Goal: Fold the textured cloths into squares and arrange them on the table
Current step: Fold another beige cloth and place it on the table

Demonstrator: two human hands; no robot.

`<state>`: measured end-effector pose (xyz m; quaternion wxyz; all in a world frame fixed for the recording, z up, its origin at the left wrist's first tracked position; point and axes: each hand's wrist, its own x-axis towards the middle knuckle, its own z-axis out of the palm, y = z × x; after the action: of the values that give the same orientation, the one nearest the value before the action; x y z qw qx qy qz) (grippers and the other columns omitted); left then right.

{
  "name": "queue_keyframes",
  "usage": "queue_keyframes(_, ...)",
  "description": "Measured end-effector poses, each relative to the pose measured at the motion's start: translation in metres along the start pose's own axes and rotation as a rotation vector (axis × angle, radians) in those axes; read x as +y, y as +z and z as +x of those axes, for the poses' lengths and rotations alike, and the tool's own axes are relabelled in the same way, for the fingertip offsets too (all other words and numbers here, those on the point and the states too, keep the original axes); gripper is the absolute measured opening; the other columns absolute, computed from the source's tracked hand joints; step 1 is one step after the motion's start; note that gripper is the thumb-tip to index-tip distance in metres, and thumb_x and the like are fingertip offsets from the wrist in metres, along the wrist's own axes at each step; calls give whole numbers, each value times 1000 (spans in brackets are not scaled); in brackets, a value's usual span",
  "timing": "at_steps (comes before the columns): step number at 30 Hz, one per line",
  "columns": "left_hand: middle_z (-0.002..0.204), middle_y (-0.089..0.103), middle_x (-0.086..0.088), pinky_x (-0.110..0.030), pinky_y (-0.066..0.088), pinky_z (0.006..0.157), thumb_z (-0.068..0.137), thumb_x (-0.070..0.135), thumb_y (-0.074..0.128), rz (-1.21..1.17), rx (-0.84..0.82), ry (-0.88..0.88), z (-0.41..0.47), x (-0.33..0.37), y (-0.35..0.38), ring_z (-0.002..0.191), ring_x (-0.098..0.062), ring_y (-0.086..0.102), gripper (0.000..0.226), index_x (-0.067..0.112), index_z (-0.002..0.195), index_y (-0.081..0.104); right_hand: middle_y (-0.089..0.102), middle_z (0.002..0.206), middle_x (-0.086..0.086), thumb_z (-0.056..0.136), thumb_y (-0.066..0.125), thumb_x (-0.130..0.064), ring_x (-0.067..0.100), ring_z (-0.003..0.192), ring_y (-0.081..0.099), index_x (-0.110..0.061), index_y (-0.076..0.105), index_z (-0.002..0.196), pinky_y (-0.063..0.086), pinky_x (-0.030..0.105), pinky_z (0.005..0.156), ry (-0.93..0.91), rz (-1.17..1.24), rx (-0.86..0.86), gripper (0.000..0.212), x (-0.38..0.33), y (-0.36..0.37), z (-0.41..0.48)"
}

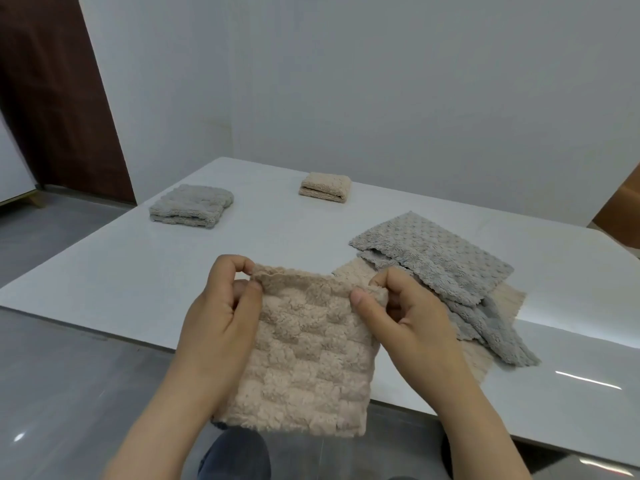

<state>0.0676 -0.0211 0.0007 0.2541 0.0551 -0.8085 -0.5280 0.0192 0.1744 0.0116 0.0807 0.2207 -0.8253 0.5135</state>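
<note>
The beige textured cloth [304, 355] is held up in the air over the near edge of the white table [138, 271], hanging from its top edge. Its upper left corner is pinched between the thumb and fingers of the left hand [221, 317], and its upper right corner is clamped likewise by the right hand [412, 320]. Farther back on the table a folded grey cloth [190, 211] is set at the left and a folded beige cloth [325, 187] near the far edge, well apart. At the right a loose pile is seen — a grey dotted cloth [433, 258] lying on an unfolded beige cloth [356, 275]
</note>
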Motion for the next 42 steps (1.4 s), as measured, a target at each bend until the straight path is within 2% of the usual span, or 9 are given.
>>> queue_keyframes(5,66,58,-8,-14,36,48,95,26,47,-16,11,74,-5,-1,-2,52,-18,45,18,36,104,35,52,61,1,86,66,-36,21,58,47,-34,53,77,40,35,53,55,105,87,16,-1,8,2)
queue_keyframes(8,77,58,18,-8,39,52,91,38,52,-2,-55,123,-10,0,-3,59,-4,51,15,45,101,45,48,69,22,81,63,-47,32,58,44,-34,52,91,41,45,51,92,105,136,19,2,11,4)
queue_keyframes(13,112,55,23,-6,44,72,84,37,53,7,-97,145,-15,-7,-4,95,-2,58,21,45,103,55,33,62,2,87,64,-39,12,54,33,-37,54,100,31,25,50,133,157,186,17,6,17,5)
queue_keyframes(17,117,50,30,-1,38,80,85,33,52,56,-10,183,-14,-11,-2,108,7,52,26,44,108,52,47,74,7,74,62,-61,33,72,53,-46,55,105,52,45,73,204,243,104,35,13,30,2)
queue_keyframes(21,120,49,32,-1,37,87,86,35,51,29,34,195,-11,-13,-4,116,11,47,29,42,115,51,65,105,21,76,65,-59,35,102,62,-26,61,103,49,57,92,275,402,-57,42,25,40,-4)
queue_keyframes(25,120,48,34,-13,41,84,86,42,47,3,70,154,-6,-19,-8,113,6,50,31,45,116,49,72,110,-2,82,63,-48,16,105,67,-23,63,111,51,46,96,386,499,-182,39,28,55,-9)
queue_keyframes(30,120,46,20,7,28,85,91,40,38,128,40,172,3,-39,-11,113,21,39,38,30,126,47,71,105,-8,91,58,-45,10,101,66,-31,61,107,55,34,88,329,403,-132,22,28,69,-9)
queue_keyframes(36,125,44,11,11,25,78,97,28,45,152,-19,63,18,-68,-14,103,22,40,30,27,127,46,68,92,-10,94,56,-36,-7,81,63,-27,56,101,49,13,67,295,300,-61,12,25,89,1)
queue_keyframes(42,131,43,0,-17,30,87,97,19,45,303,-75,5,53,-81,-21,103,-4,41,38,23,134,42,51,103,-18,95,54,-33,-1,78,57,-34,35,125,43,5,54,362,269,-89,35,25,107,22)
